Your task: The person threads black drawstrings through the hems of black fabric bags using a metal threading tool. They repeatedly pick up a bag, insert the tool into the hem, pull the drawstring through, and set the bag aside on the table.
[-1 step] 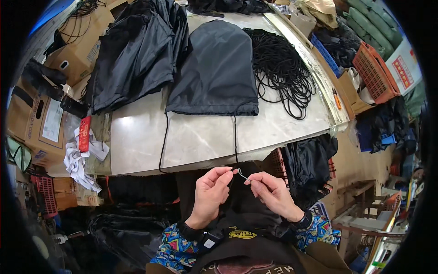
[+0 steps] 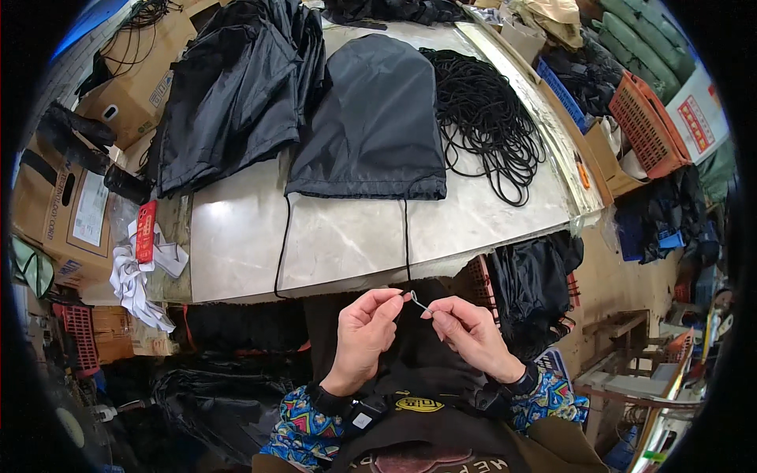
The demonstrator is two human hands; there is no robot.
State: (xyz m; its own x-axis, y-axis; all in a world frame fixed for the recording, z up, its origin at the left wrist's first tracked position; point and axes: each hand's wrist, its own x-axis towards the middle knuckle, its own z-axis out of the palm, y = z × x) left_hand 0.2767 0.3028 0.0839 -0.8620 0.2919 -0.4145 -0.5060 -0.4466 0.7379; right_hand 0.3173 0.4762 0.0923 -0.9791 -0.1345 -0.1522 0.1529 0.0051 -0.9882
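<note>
In front of my body my left hand [image 2: 365, 333] is closed, thumb and forefinger pinching the tip of a black cord [image 2: 407, 244]. My right hand [image 2: 475, 337] pinches a small wire loop tool [image 2: 419, 301], its looped end right at the cord's tip. Whether the cord passes through the loop is too small to tell. The cord runs up over the table edge to the hem of a black drawstring bag [image 2: 367, 118], which lies flat on the table [image 2: 236, 244]. From the bag's left corner a second cord [image 2: 284, 244] hangs down to the edge.
Left of the bag lies a pile of black bags [image 2: 233, 102]; right of it, a heap of loose black cord [image 2: 485, 114]. Cardboard boxes [image 2: 59, 221] stand at the left, with white cloth [image 2: 134, 284] nearby. Beyond the table's right side are an orange basket [image 2: 643, 122] and black fabric [image 2: 536, 292].
</note>
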